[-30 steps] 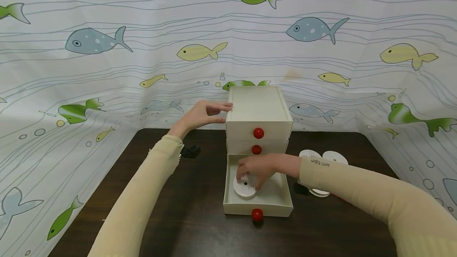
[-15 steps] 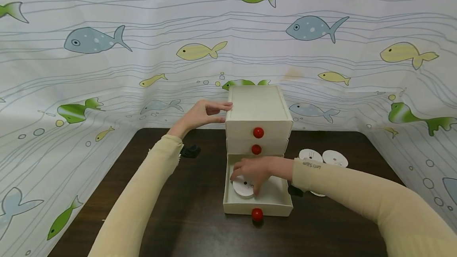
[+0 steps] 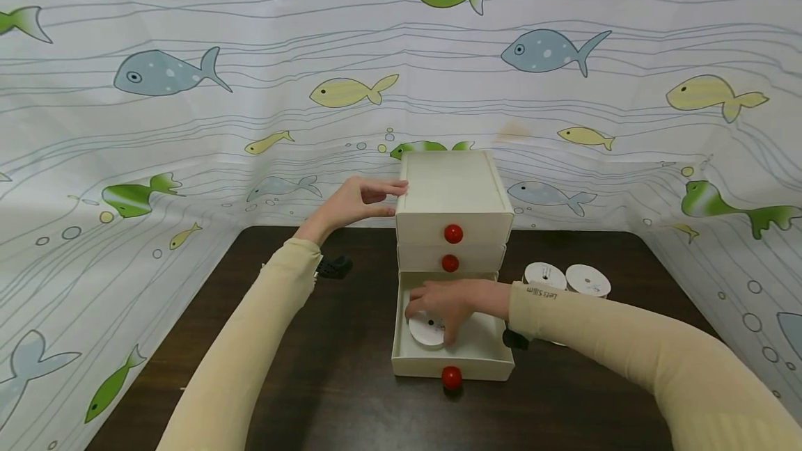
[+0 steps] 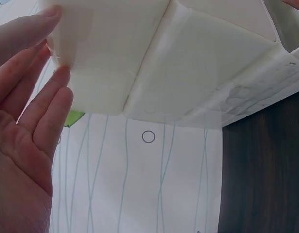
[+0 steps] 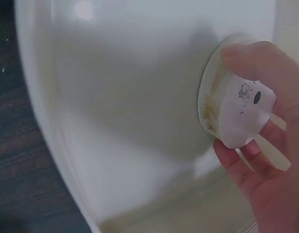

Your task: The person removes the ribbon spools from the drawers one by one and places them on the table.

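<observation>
A white plastic drawer unit (image 3: 451, 183) with red ball knobs stands on the dark table. Its bottom drawer (image 3: 479, 350) is pulled out. Inside lies a white ribbon spool (image 3: 426, 333) with a printed label, a dark centre hole and some golden-brown on its edge (image 5: 212, 104). My right hand (image 3: 441, 303) reaches into the drawer, thumb and fingers pinching the spool's rim from opposite sides. With fingers fairly straight, my left hand (image 3: 351, 204) touches the unit's upper left side; the left wrist view shows these fingertips (image 4: 61, 77) against the white wall.
Two more white spools (image 3: 587, 280) lie on the table right of the unit, partly behind the right sleeve (image 3: 595, 319). The upper two drawers (image 3: 479, 228) are closed. A fish-patterned sheet (image 3: 263, 89) hangs behind and along both sides of the dark tabletop (image 3: 351, 381).
My right hand has shifted slightly left over the spool and its fingers have come around the rim. The left hand and drawer unit have stayed put.
</observation>
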The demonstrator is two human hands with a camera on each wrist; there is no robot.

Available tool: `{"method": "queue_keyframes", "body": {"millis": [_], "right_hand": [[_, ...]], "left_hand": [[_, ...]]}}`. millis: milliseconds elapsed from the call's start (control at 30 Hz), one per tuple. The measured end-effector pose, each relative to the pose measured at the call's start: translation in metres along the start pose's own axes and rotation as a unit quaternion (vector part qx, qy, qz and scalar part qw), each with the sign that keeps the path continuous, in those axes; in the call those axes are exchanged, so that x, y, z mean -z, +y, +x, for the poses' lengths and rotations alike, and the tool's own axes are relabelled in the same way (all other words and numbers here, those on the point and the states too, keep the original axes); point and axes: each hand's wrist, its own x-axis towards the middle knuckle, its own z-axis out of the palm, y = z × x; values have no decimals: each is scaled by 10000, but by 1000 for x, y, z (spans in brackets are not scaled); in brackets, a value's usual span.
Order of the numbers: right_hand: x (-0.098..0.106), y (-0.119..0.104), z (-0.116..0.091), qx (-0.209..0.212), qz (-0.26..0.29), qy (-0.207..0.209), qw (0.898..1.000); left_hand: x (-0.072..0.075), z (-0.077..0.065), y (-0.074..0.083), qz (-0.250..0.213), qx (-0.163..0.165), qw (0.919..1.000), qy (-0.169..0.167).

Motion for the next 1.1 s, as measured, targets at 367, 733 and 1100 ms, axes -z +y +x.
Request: {"method": "queue_keyframes", "body": {"millis": [367,733,1100], "right_hand": [[1,1,-2,180,139,68,9997],[13,-2,-15,203,352,465,9981],[28,-4,-55,283,813,1213,9889]], "left_hand": [[-1,-1,1,-185,47,9998,-7],[0,1,0,-99,-26,9999,23],[0,2,-3,-63,-83,9999,11]]}}
